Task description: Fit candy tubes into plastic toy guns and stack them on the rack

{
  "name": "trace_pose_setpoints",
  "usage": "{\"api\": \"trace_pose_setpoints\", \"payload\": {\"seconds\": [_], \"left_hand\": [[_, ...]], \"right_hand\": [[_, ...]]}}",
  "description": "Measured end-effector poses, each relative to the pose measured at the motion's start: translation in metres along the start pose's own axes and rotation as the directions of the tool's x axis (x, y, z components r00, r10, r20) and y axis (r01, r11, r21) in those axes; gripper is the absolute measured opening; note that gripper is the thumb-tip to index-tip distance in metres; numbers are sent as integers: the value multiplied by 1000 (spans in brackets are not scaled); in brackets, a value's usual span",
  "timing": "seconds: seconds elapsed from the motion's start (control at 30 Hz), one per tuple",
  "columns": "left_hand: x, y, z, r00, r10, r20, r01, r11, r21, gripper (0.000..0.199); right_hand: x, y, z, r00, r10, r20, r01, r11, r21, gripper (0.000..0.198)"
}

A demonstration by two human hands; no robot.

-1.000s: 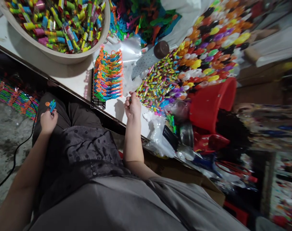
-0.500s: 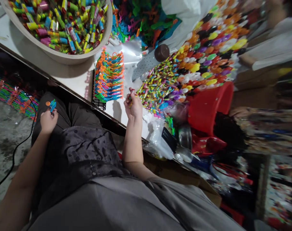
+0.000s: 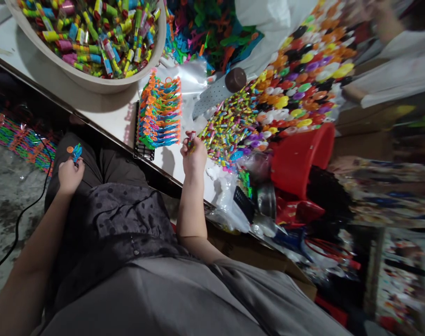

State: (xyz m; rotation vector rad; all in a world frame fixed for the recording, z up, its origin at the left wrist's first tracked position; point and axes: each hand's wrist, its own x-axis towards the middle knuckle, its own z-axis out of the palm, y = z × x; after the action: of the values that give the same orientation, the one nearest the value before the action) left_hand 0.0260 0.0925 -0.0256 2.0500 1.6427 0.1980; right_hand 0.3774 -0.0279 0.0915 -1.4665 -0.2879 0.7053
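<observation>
My left hand (image 3: 71,176) rests over my left thigh, its fingers closed on a small blue plastic toy piece (image 3: 77,152) that sticks up past the fingertips. Beside that piece shows a small orange disc. Over the table edge, my right hand (image 3: 195,155) is closed in a pinch around a small candy-filled tube (image 3: 191,138) with a dark red end; the fingers hide most of it. Just left of this hand, a row of orange, green and blue plastic toy pieces (image 3: 161,112) stands in a black wire rack (image 3: 144,153). A heap of small colourful tubes (image 3: 229,119) lies to its right.
A large beige tub (image 3: 93,86) of filled tubes stands at upper left. Behind the rack are loose plastic pieces (image 3: 212,28), a dotted cylinder with a brown cap (image 3: 215,95) and mixed coloured pieces (image 3: 296,79). A red bucket (image 3: 296,156) lies tipped at right, near another person's sleeve (image 3: 394,65).
My right hand has lowered slightly and turned, and the tube's red end shows more clearly. My left hand stays in place. At upper right the other person's arm has shifted.
</observation>
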Motion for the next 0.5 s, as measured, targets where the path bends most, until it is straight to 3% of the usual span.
{"api": "trace_pose_setpoints", "payload": {"seconds": [0.5], "left_hand": [[-3,4,-3,999,24,29,-24,1000,2,41]], "right_hand": [[-1,-2,5,995,-95,-41,95,995,6,35]]}}
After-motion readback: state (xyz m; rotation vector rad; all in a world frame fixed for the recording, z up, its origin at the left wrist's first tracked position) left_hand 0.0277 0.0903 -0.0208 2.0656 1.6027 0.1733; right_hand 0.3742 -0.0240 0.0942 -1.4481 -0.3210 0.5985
